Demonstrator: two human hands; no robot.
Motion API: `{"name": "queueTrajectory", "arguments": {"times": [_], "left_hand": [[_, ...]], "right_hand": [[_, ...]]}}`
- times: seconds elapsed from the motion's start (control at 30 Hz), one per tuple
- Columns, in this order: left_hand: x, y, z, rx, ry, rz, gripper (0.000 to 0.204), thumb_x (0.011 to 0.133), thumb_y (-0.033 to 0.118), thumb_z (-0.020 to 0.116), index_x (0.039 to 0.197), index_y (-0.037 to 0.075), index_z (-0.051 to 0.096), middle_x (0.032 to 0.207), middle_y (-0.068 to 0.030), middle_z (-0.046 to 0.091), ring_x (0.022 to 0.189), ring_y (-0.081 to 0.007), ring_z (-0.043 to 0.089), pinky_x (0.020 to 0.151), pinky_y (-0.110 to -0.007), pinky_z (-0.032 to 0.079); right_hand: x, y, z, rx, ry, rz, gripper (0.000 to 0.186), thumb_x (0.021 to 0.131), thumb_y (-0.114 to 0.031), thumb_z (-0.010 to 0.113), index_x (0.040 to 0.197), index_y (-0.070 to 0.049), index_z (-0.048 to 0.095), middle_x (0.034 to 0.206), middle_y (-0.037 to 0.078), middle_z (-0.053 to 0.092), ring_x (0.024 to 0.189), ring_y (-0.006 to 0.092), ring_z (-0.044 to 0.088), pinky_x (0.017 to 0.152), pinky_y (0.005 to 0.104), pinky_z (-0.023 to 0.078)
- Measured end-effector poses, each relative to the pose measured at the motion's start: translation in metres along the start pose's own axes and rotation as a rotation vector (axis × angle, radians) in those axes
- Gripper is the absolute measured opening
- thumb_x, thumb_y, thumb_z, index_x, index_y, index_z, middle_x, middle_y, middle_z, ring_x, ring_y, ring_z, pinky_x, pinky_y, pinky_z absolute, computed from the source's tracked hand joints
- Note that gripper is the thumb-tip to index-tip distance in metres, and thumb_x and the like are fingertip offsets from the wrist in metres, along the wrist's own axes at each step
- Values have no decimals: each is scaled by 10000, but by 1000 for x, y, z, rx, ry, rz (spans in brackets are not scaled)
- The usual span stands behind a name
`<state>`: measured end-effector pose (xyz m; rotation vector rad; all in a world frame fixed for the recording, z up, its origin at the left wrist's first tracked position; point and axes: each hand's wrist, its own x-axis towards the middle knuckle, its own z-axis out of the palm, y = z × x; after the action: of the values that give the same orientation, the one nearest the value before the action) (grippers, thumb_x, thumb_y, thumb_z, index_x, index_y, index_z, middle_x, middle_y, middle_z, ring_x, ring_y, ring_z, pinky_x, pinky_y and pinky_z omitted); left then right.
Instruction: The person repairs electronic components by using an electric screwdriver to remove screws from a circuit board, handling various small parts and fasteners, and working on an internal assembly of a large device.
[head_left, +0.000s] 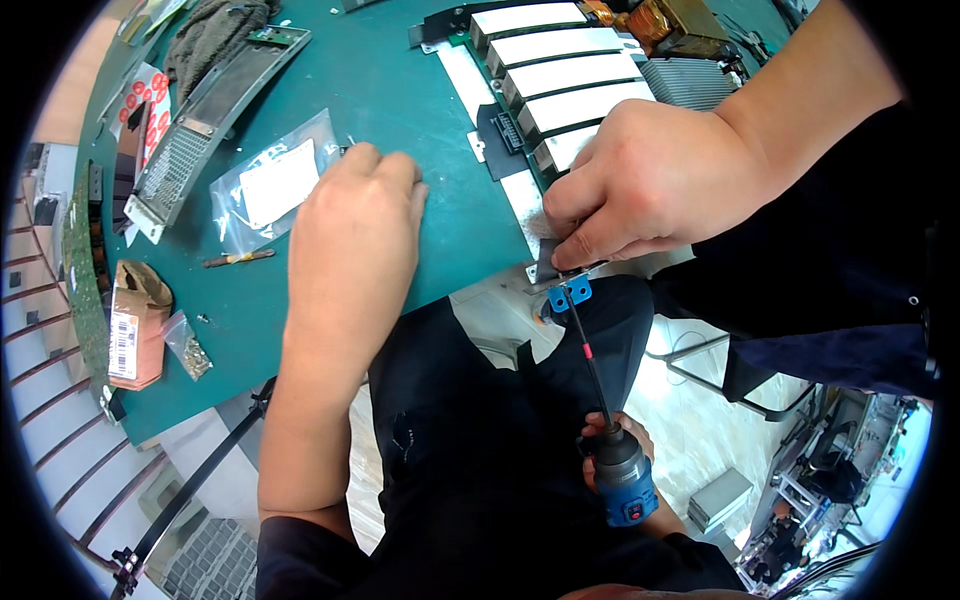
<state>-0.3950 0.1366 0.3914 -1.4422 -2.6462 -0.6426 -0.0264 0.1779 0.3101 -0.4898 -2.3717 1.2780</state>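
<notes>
A: In the head view, what does the right hand [641, 437] have?
B: A blue and black power driver [628, 488], its fingers wrapped around the body. The tool sits low over the lap, and its long bit [597, 378] points up to a blue bracket [578, 291] at the near corner of the board assembly [575, 75]. Whether the tip touches anything, I can't tell

A: And the left hand [355, 230]?
B: Over the green table [455, 230], fingers curled well in, just beside a clear plastic bag [228, 210] with a white sheet inside. Its fingertips are partly hidden, so I can't tell if they hold anything

A: Whose hand is on the assembly?
B: A co-worker's hand [655, 175], reaching in from the upper right, thumb and fingers drawn together at that same corner, just above the bracket

A: What else lies on the left side?
B: A perforated metal panel [190, 145], a thin brown stick [238, 258], an opened brown packet [145, 330] and, beside it, a small bag of metal parts [190, 350]
</notes>
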Motion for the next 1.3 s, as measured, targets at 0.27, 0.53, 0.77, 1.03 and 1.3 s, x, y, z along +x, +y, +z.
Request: {"name": "queueTrajectory", "arguments": {"times": [0.27, 0.53, 0.77, 1.03, 1.3], "left_hand": [[1, -6, -4, -46, -38, 19, 87, 797, 37, 678, 850, -4, 623, 802, -149, 593, 753, -343, 602, 692, -413, 477], [3, -5, 3, -7, 32, 71, 80, 793, 23, 668, 851, 5, 616, 766, -135, 582, 672, -305, 597, 598, -362, 469], [-11, 37, 19, -797, -291, -56, 62, 822, 26, 679, 864, -12, 652, 747, -112, 615, 623, -197, 591, 583, -293, 457], [-2, 39, 19, -873, -486, -55, 97, 835, 41, 679, 897, -34, 676, 758, -128, 641, 627, -195, 593, 596, -297, 463], [-4, 43, 14, -827, -500, -71, 98, 851, 20, 655, 934, -25, 679, 792, -124, 653, 669, -193, 614, 618, -288, 474]], "right_hand": [[5, 4, 0, 25, -17, -7, 471, 924, -301, 597, 1271, 5, 508, 984, 181, 673, 745, 259, 667, 634, 350, 559], [10, 0, 2, 93, -26, 66, 463, 933, -318, 578, 1239, 26, 535, 959, 181, 675, 710, 262, 661, 609, 348, 553], [-21, 12, 1, 350, 37, 500, 465, 942, -334, 561, 1211, 45, 559, 938, 180, 678, 679, 264, 656, 587, 346, 548], [-68, 30, 3, 654, 141, 930, 479, 951, -351, 541, 1179, 67, 587, 913, 180, 681, 644, 267, 650, 561, 344, 541], [20, 4, 1, 22, 116, -180, 639, 824, 11, 662, 1393, -46, 378, 952, 244, 653, 679, 324, 649, 574, 377, 528]]}}
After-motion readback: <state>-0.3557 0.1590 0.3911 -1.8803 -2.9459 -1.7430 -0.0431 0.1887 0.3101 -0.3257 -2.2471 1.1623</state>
